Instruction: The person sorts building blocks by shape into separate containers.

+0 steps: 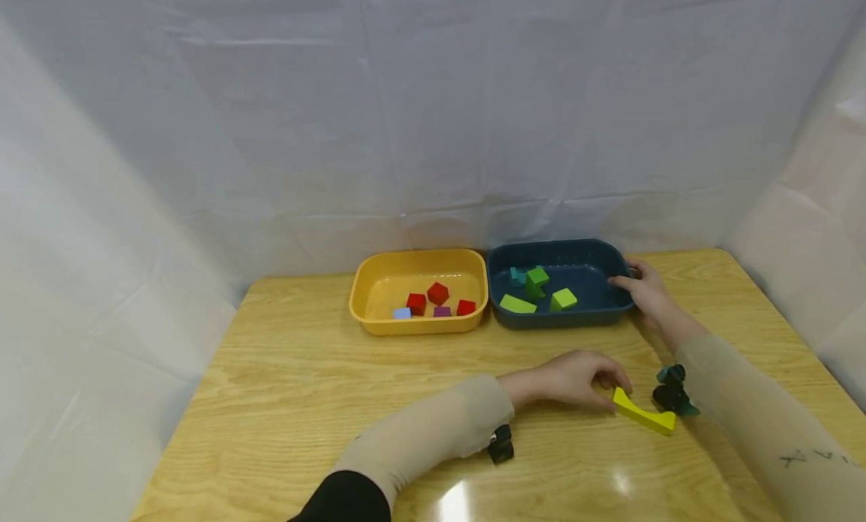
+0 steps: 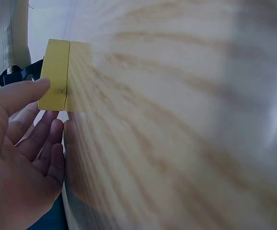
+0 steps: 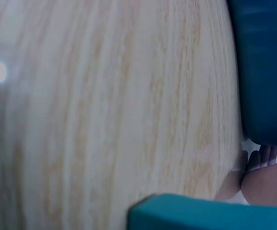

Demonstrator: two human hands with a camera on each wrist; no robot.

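Sorting by colour looks to be the job, and you're most of the way through. Your left hand is down on the wooden table with its fingertips against the near end of the yellow arch block. In the left wrist view the thumb lies on the block's face while the other fingers stay fairly straight below it, so I'd call that a loose touch with the hand relaxed, not a proper pinch yet. The block itself sits flat on the table, well short of both tubs.

Your right hand holds the right rim of the dark blue tub, fingers hooked over the edge, steadying it.

What's done, going by how things lie: the blue tub has the green and teal blocks in it, and the yellow tub beside it has red cubes plus a purple and a light blue piece. What's left, I reckon: just that one yellow arch, the only loose block on the table. Which tub it belongs in isn't obvious to me.
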